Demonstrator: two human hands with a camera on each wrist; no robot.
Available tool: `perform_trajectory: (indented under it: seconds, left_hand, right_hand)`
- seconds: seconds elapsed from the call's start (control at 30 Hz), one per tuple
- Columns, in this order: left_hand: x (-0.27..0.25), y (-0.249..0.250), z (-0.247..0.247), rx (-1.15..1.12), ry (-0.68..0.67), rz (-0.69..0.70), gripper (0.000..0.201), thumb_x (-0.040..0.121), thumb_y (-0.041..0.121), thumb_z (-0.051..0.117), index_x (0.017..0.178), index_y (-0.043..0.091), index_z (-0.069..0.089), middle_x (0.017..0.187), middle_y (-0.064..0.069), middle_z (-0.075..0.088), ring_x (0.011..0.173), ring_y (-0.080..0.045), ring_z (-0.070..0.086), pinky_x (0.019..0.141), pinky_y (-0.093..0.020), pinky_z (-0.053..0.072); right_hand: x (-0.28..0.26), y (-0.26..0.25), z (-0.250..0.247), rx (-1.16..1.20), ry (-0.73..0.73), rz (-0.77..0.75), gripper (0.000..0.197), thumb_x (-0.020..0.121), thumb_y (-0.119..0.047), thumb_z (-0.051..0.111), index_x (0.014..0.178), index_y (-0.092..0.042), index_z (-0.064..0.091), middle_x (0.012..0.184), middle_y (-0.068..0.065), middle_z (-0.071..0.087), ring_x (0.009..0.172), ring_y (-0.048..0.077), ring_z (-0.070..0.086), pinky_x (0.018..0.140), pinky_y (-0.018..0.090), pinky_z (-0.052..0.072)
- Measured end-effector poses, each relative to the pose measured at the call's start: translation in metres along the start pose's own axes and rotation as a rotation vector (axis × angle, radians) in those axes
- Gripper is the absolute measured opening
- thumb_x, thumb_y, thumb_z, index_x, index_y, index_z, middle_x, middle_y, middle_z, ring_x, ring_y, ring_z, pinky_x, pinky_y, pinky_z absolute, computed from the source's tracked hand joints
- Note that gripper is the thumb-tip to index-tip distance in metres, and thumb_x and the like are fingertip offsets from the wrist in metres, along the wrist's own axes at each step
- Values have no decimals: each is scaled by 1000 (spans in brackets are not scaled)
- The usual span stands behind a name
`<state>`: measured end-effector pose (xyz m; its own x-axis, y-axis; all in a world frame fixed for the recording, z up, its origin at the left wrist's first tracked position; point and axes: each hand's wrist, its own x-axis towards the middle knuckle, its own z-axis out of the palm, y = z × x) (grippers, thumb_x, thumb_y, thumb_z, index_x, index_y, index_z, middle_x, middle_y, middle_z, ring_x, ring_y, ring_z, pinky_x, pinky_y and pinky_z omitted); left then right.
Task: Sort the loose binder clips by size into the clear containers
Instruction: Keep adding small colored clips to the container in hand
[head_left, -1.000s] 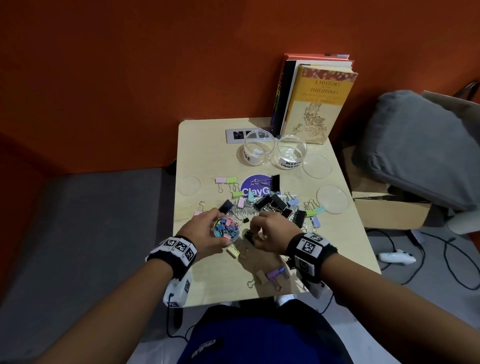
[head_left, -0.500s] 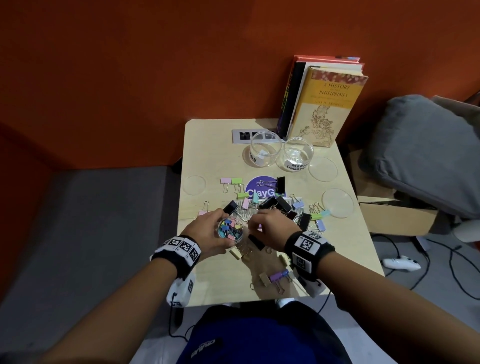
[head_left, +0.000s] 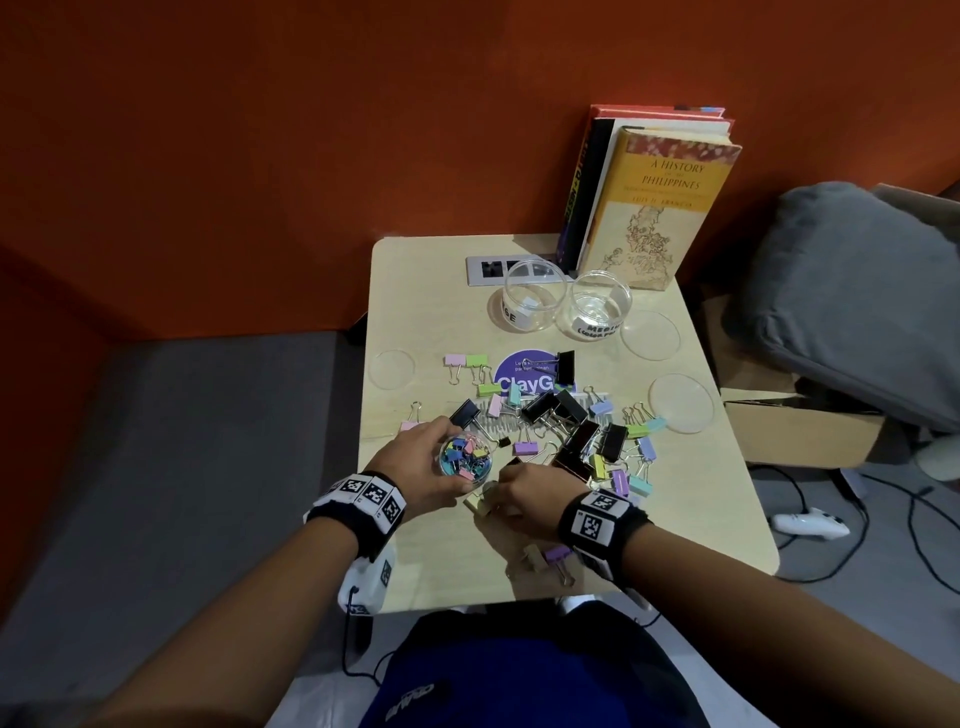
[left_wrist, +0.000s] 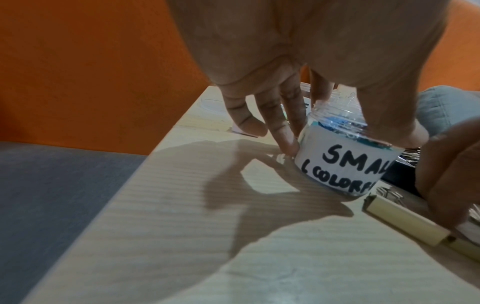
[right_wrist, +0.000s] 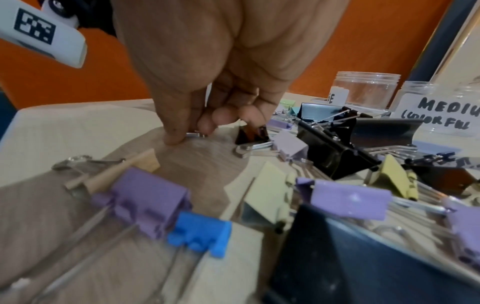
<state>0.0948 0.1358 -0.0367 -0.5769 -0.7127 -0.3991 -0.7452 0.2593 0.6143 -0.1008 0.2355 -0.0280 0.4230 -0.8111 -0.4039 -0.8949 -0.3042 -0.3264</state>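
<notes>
With the small jar (head_left: 466, 460) of tiny clips gripped on the table (head_left: 415, 291) by the left hand (head_left: 423, 470) and a wire handle pinched by the right hand (right_wrist: 207, 115) beside the loose binder clips (head_left: 576, 426), neighbouring clips could be dragged along if handles are tangled.

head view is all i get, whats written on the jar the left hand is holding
Observer: The left wrist view shows the small jar's label: SMAL, cut off at the frame edge, above COLORF.
Operator: is the left hand lifting it
Observer: No. The left hand grips it with thumb and fingers while it stands on the table.
Operator: what has the right hand got
Observer: In the right wrist view, the right hand pinches a small silver wire handle against the table; the clip's body is hidden.
Operator: and the back jars
Observer: One label reads MEDIU; both look empty.
</notes>
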Motion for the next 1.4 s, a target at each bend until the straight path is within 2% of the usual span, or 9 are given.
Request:
perform_trajectory:
  seconds: [0.17,0.33,0.5,0.63,0.8,0.9,1.07,1.2,1.4]
  left_hand:
    - [1,-2,0,-2,-5,7,58,65,52,83,108,42,47,116,17,60,97,-8,62,75,-26,56]
    - [3,-3,-1,16,-14,16,59,63,54,84,106,42,45,120,15,60,99,-11,61,81,-33,56]
    - [3,-4,-1,16,-11,13,60,64,53,84,108,40,47,118,15,60,98,-11,61,83,-35,56]
    - [2,-2,-1,20,-13,6,61,65,51,85,111,38,48,115,15,59,98,-12,61,84,-36,56]
    - [2,-2,-1,3,-14,11,60,63,53,83,111,36,49,113,14,61,96,-11,62,83,-37,56]
    - [2,-2,-1,-6,-12,8,59,62,54,82,109,39,49,110,15,61,95,-10,62,81,-37,57]
    - [2,-3,-1,-12,-19,12,59,62,54,83,108,41,48,112,15,61,95,-10,62,79,-34,58]
    - [2,-2,-2,-16,-16,7,60,62,52,85,107,42,48,112,17,61,93,-8,62,74,-29,58]
    - [2,-2,-2,-11,-13,16,62,63,51,86,112,38,50,112,15,61,94,-11,62,78,-34,57]
  right_hand:
    - [-1,1,3,-106,5,7,32,96,-26,48,123,-15,61,108,9,59,103,30,55,66,35,44]
    - [-1,-3,-3,-104,-64,60,39,83,-32,64,113,-7,60,104,9,55,96,27,54,74,41,53]
    - [-1,-2,-3,-104,-96,125,26,84,-29,60,98,-7,66,91,9,61,77,29,59,66,39,57]
    - [-2,6,0,-52,-59,113,24,91,-26,58,105,-8,63,99,10,60,86,29,59,72,39,54]
    - [-3,11,2,10,35,123,15,90,-20,53,103,-14,58,101,4,57,82,25,57,62,30,42]
    - [-6,9,3,-32,-14,50,30,88,-32,56,114,-17,59,103,3,56,86,25,58,63,32,47]
    - [-5,5,6,-98,-78,29,33,95,-26,51,123,-11,58,109,9,59,95,30,60,68,38,52]
    - [-5,3,-1,-43,-109,75,30,90,-24,59,113,-5,60,104,13,58,90,32,61,72,40,53]
    - [2,3,-27,98,57,108,28,79,-23,67,103,-15,57,103,4,53,88,24,56,67,29,48]
